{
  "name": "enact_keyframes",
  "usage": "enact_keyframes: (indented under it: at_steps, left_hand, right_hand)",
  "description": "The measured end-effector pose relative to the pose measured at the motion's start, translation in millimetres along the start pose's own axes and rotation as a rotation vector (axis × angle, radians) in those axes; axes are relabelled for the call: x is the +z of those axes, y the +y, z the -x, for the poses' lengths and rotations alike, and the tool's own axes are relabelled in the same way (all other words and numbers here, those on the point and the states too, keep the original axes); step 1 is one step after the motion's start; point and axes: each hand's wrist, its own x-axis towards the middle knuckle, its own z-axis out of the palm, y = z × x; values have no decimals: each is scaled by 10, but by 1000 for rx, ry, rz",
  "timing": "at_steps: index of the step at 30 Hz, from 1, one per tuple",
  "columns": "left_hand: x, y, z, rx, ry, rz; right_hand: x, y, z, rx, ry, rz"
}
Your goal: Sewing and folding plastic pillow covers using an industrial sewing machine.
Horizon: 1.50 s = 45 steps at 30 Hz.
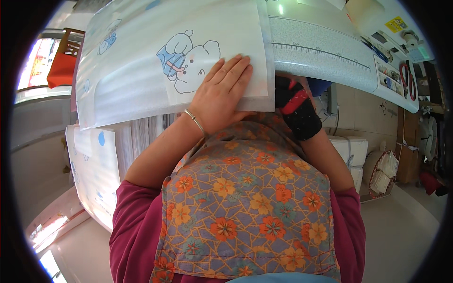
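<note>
My left hand (225, 89) lies flat on a white sheet-like piece (127, 70) printed with a cartoon bear and blue shapes, its fingers stretched out near the right edge. The piece has a see-through border and drapes over the near edge of the table (321, 52). On my right hand (298, 108) is a black and red glove; it is below the table edge, just right of the piece's corner. Its fingers are mostly hidden, so I cannot make out whether they grip anything.
Along the table runs a printed ruler scale. At the right stand a white machine (377, 19), red-handled scissors (408, 81) and a small parts tray (389, 75). More printed sheets (94, 170) hang at lower left; white bundles (349, 151) sit at lower right.
</note>
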Motion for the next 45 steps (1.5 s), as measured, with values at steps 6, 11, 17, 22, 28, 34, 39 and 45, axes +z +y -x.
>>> enact_keyframes:
  at_steps: [6, 11, 17, 22, 28, 34, 39, 45]
  left_hand:
    - [80, 13, -39, 68, 139, -108]
    - [95, 31, -33, 39, 187, -76]
    - [-257, -92, -130, 68, -1, 89]
    - [-285, -666, -696, -57, -6, -54]
    - [184, -929, -978, -195, -81, -291]
    - [45, -868, -989, -164, -48, -263]
    - [137, -816, -925, -96, -17, -161]
    - [-27, -810, -837, -4, 23, -29]
  right_hand:
    - [-72, -43, 86, 282, 4, -336]
    - [-291, -110, -91, -662, 255, 815]
    - [-172, -74, -302, -806, 8, 876]
    - [-167, -119, -271, -785, 24, 795]
    - [-86, -207, -268, -717, -1, 881]
    - [-73, -268, -387, -710, -55, 967]
    - [-75, -315, -476, -660, -59, 918]
    - [-84, -274, -650, -669, -25, 911]
